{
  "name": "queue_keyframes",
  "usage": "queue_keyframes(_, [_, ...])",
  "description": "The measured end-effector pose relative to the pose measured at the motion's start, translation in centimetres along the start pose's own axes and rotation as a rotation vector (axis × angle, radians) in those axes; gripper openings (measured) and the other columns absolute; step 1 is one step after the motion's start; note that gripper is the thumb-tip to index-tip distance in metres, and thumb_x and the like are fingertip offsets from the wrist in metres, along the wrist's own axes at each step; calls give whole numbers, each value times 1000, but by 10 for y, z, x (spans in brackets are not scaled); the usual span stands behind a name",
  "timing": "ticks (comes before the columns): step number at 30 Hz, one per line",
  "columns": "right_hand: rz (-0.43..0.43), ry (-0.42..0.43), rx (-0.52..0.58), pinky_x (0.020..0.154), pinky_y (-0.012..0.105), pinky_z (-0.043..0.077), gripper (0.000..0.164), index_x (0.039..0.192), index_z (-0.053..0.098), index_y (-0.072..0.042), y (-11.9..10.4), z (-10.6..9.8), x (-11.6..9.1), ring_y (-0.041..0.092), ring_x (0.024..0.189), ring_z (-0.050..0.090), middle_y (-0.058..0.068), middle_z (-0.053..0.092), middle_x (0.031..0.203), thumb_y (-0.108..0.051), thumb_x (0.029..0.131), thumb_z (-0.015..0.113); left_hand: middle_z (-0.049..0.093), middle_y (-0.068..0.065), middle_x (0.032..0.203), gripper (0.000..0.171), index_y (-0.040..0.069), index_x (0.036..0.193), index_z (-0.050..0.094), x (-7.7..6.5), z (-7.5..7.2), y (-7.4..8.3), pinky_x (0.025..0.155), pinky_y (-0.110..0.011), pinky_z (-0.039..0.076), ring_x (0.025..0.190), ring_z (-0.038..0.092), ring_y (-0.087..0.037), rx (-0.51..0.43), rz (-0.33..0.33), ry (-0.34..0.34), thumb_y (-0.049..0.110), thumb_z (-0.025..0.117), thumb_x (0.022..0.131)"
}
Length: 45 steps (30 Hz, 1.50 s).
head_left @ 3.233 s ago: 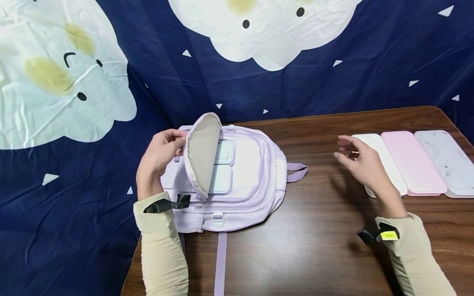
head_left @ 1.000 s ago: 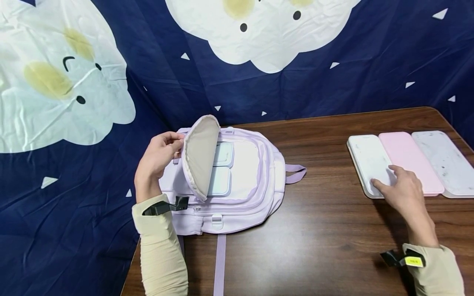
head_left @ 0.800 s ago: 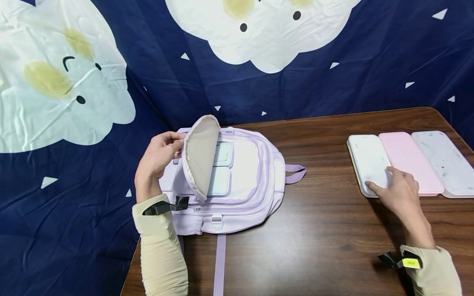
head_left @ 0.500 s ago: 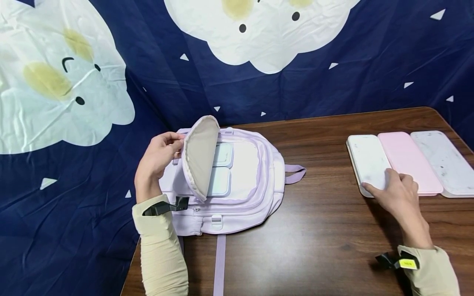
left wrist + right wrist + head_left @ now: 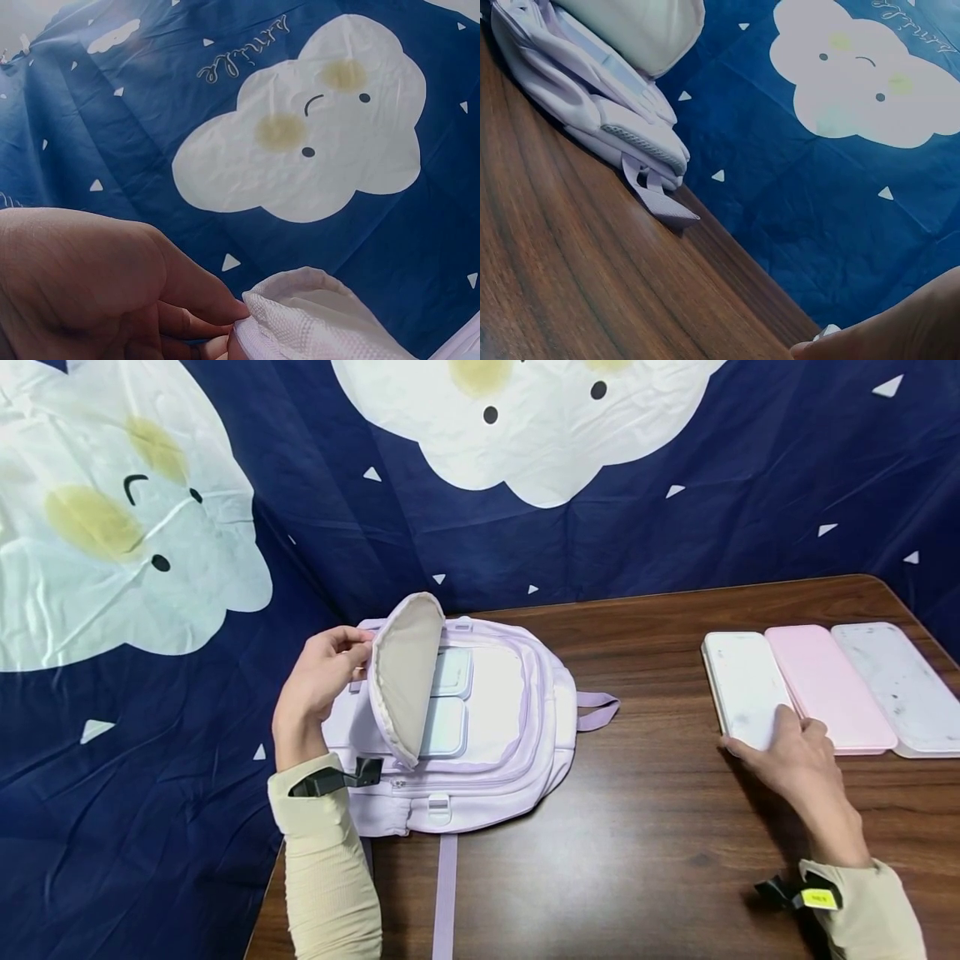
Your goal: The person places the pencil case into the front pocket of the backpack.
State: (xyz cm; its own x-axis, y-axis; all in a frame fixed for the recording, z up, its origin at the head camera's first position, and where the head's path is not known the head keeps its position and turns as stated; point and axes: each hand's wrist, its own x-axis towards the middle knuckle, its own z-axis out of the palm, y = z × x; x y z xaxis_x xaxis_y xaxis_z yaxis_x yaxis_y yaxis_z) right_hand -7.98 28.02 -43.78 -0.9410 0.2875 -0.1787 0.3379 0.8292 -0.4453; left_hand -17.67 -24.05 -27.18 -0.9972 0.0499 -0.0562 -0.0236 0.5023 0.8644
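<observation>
A lilac backpack point(image 5: 555, 760) lies on the table with its front pocket unzipped. My left hand point(image 5: 318, 681) pinches the edge of the pocket flap point(image 5: 408, 681) between thumb and fingers and holds it raised, also visible in the left wrist view. Inside the pocket lie two small pale blue boxes point(image 5: 447, 727), partly covered by the flap. At the right, my right hand point(image 5: 798, 764) grips the near end of a long flat white case point(image 5: 742, 681), thumb at its left edge and fingers along its right side. The right wrist view shows only part of this hand.
A pink case point(image 5: 828, 689) and a speckled grey-white case point(image 5: 903, 693) lie side by side right of the white one. The backpack's top loop point(image 5: 597, 710) points right, and a strap point(image 5: 446, 893) runs toward the near edge. A blue cloud-print cloth point(image 5: 600, 552) hangs behind the table.
My right hand has moved right from mid-air to the white case, then slid left and nearer to its near end, thumb now at its left edge. The left hand keeps holding the flap.
</observation>
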Motion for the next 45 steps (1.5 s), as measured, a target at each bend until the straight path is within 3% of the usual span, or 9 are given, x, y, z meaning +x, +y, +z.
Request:
queue_keyframes(8, [-18, 60, 34, 63, 59, 36, 91, 123, 30, 14, -2, 8, 0, 53, 88, 37, 45, 30, 111, -60, 81, 64, 54, -3, 92, 28, -9, 119, 50, 1, 0, 1, 66, -17, 52, 75, 56, -5, 4, -7, -1, 10, 48, 98])
queue_keyframes(17, [-23, 99, 46, 66, 57, 36, 95, 129, 29, 17, -2, 13, 2, 51, 89, 38, 43, 36, 104, -56, 82, 66, 53, -4, 93, 28, -10, 119, 50, 2, 0, 2, 66, -16, 52, 76, 55, -5, 9, -7, 5, 8, 46, 98])
queue_keyframes(26, [10, 95, 47, 73, 64, 37, 96, 130, 30, 18, 1, 10, 0, 55, 97, 39, 48, 33, 117, -58, 82, 64, 54, -2, 91, 26, -10, 118, 50, 2, 1, 1, 66, -16, 52, 74, 55, -4, 3, -8, 4, 6, 46, 98])
queue_keyframes(34, [-57, 178, 80, 74, 63, 34, 77, 119, 34, 16, 4, 9, -2, 55, 96, 38, 45, 34, 114, -45, 85, 67, 54, -4, 92, 27, -10, 119, 50, 0, 0, -1, 66, -16, 52, 74, 56, -4, 3, -11, 8, 6, 46, 98])
queue_keyframes(40, [-94, 217, 112, 87, 67, 32, 87, 134, 28, 17, 3, 8, 0, 57, 111, 35, 46, 33, 123, -43, 86, 67, 54, -3, 91, 26, -10, 118, 50, 0, -1, -2, 65, -16, 51, 73, 55, -4, 2, -5, 10, 6, 46, 98])
queue_keyframes(45, [-162, 298, 156, 89, 67, 31, 81, 134, 32, 16, 0, 4, 1, 56, 115, 36, 44, 38, 122, -36, 85, 69, 54, -2, 90, 26, -10, 117, 51, -1, -1, -1, 66, -17, 52, 73, 55, -4, 7, -2, 10, 6, 46, 97])
